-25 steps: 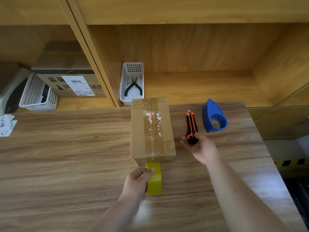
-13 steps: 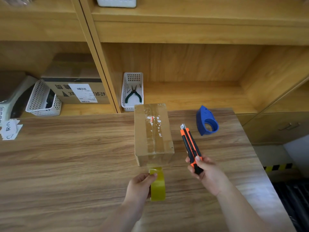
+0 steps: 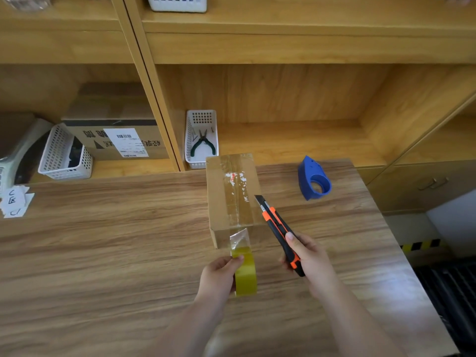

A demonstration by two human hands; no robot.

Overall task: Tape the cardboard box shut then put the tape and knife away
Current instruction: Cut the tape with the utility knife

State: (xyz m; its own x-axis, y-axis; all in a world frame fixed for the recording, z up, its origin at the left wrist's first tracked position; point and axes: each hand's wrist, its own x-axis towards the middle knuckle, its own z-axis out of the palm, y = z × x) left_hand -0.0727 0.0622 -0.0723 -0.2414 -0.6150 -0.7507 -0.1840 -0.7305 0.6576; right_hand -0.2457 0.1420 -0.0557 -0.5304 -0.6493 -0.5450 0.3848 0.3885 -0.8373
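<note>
A closed cardboard box (image 3: 219, 197) lies on the wooden table (image 3: 103, 240), with clear tape running down its top seam and over the near face. My left hand (image 3: 219, 276) grips a yellowish tape roll (image 3: 246, 273) just in front of the box; a stretch of tape (image 3: 240, 239) still joins roll and box. My right hand (image 3: 309, 258) holds an orange-and-black utility knife (image 3: 279, 231). Its blade is out and points toward the box's near right edge, above the stretched tape.
A blue tape dispenser (image 3: 313, 180) stands on the table right of the box. Behind the box, on the shelf, a white basket (image 3: 190, 140) holds green-handled pliers (image 3: 203, 144). Another white basket (image 3: 59, 155) and a labelled carton (image 3: 116, 140) sit on the left shelf. Paper slips (image 3: 14, 200) lie far left.
My right hand picked the knife up from the table and swung it toward the tape near the box. The left hand pulled the roll slightly back from the box.
</note>
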